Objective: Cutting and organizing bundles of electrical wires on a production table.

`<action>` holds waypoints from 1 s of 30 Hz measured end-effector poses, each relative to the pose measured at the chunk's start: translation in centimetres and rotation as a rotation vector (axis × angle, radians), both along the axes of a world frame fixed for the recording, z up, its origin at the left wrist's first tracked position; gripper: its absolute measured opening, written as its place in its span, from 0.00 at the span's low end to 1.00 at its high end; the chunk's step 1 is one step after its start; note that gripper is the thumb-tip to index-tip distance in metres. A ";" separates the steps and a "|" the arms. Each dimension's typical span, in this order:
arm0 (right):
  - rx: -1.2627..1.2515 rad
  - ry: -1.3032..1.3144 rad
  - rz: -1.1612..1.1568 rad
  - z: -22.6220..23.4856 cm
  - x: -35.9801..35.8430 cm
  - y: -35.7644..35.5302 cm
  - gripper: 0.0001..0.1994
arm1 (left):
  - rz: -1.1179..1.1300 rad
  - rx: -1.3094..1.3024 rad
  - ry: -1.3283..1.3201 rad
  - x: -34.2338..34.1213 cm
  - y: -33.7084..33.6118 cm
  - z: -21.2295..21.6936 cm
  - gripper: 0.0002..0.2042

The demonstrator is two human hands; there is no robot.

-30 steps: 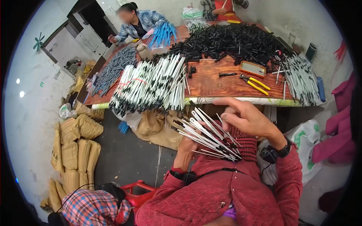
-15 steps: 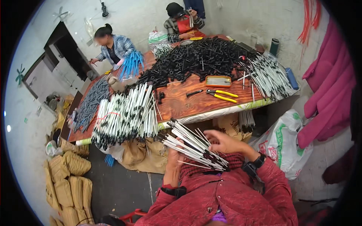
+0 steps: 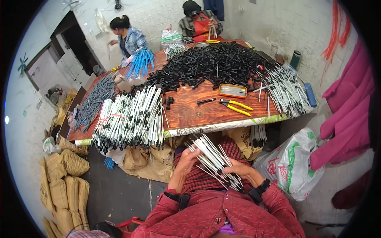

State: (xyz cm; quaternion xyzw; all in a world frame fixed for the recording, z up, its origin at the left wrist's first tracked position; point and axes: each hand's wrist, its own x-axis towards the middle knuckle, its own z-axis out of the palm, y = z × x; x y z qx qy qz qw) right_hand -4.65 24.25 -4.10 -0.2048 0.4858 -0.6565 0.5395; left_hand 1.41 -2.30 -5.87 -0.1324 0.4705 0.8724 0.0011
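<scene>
Over my lap I hold a loose bundle of thin white rods with black ends (image 3: pixel 210 152), tilted with its lower end toward my right. My left hand (image 3: pixel 185 163) grips the bundle's left side, thumb along the rods. Around the lower right part is my right hand (image 3: pixel 243 170), its thumb laid across the rods; its other fingers are mostly hidden. On the table edge in front lies a big pile of similar white rods (image 3: pixel 131 117). Yellow-handled pliers (image 3: pixel 236 107), a single black part (image 3: pixel 206 101) and an orange tray of thin pins (image 3: pixel 232 91) lie on the wooden tabletop (image 3: pixel 184 113).
A heap of black plastic parts (image 3: pixel 210 61) covers the table's far middle. Grey pieces (image 3: pixel 96 101), blue strips (image 3: pixel 141 63) and more white rods (image 3: pixel 287 91) lie around it. Two people work at the far side. A white plastic bag (image 3: pixel 293 162) stands at right, woven sacks (image 3: pixel 65 190) at left.
The bundle has turned more upright and moved slightly right. My right hand has come down and closed around its lower part. The person at far left has turned their head away.
</scene>
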 end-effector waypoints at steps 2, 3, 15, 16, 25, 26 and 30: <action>0.028 0.001 -0.040 -0.4 -0.1 1.3 0.39 | 0.018 0.007 0.003 0.4 -1.2 -1.1 0.20; 0.044 0.002 -0.063 -0.7 -0.2 1.9 0.39 | 0.019 -0.140 0.044 0.6 -1.6 -1.3 0.23; 0.489 0.783 -0.059 -7.0 -1.3 5.9 0.47 | -0.569 -1.774 0.310 5.0 2.5 -10.3 0.42; 0.501 0.781 -0.059 -7.3 -1.4 6.4 0.47 | -0.627 -1.676 0.251 4.6 2.1 -9.9 0.41; 0.347 0.475 -0.145 -5.4 -0.6 8.5 0.46 | -0.919 -1.289 0.007 3.3 6.4 -2.4 0.35; 0.312 0.408 -0.162 -5.1 -0.2 9.2 0.46 | -0.916 -1.285 0.011 3.3 7.1 -1.1 0.35; 0.252 0.245 -0.199 -4.4 1.5 12.2 0.47 | -1.007 -0.908 0.055 3.7 9.7 1.2 0.32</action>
